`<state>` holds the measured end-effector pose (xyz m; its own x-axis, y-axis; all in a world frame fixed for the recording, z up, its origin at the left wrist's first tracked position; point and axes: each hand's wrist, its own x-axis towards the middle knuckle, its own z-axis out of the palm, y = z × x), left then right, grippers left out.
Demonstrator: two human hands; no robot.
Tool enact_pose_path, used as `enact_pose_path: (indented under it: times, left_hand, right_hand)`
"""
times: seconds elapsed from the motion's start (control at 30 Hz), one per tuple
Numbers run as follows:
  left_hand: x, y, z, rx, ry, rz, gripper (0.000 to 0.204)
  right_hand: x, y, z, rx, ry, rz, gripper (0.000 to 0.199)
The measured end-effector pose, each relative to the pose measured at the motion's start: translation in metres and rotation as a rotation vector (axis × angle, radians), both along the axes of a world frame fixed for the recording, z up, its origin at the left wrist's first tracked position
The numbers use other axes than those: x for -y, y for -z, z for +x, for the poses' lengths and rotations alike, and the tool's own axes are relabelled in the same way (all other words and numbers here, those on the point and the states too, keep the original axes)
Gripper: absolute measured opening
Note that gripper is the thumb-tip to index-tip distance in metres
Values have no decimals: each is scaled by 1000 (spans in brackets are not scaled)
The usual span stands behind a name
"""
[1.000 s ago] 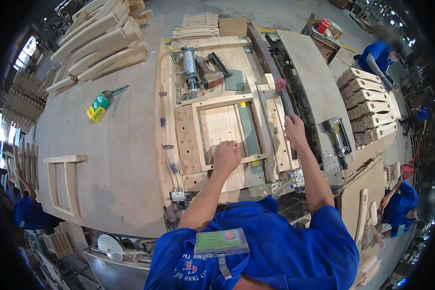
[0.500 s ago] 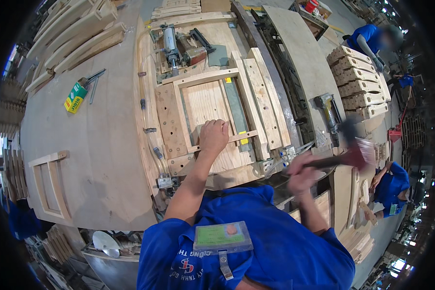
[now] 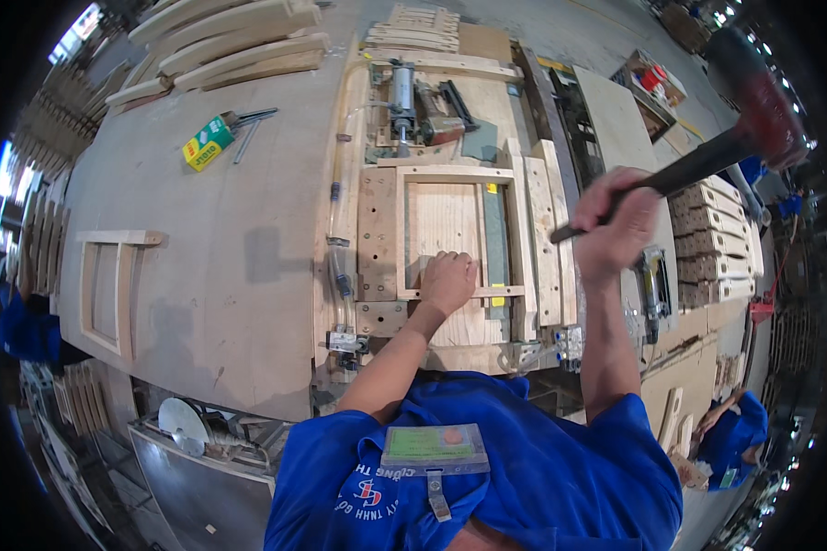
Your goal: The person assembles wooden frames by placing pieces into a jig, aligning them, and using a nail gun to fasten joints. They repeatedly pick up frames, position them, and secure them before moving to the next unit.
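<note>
My right hand (image 3: 618,228) is raised on the right, closed around the black handle of a mallet (image 3: 770,127) with a dark red and black head. The mallet is held up, clear of the wood. My left hand (image 3: 449,281) lies over the near rail of a pale wooden frame (image 3: 455,173), its fingers curled over the wood. Under my palm the grip is partly hidden. The frame sits in a wooden jig (image 3: 377,225) with drilled side boards. An air cylinder (image 3: 402,96) is mounted at the jig's far end.
On the left stand a smaller wooden frame (image 3: 104,294) and a green-yellow box (image 3: 208,144). Curved slats (image 3: 239,41) are piled at the far left. A nail gun (image 3: 446,119) lies behind the jig, another tool (image 3: 654,285) at right. Stacked parts (image 3: 712,230) stand beyond; a co-worker (image 3: 737,430) is at lower right.
My right hand has lifted the mallet higher and farther away from me. My left hand stays on the near rail. The whole view has shifted to the right.
</note>
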<state>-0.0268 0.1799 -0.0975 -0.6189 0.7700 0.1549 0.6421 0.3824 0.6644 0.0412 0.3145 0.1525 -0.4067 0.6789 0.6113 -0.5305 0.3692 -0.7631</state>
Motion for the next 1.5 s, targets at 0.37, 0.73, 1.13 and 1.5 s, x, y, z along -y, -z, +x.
enact_pose_path:
  times: [0.37,0.73,1.13,1.5]
  left_hand:
    - [11,6,4,-66,93,241,17]
    - [-18,-14,10,41,-48,-111,20]
    - [-4,-21,11,9,-7,-106,24]
    - [-5,-10,8,-50,-21,-61,21]
  right_hand:
    - [24,90,-37,867,-203,254,37]
    - [-36,122,56,974,236,-6,44]
    - [-98,166,110,1317,659,-48,37]
    - [-96,164,104,1584,569,366,35]
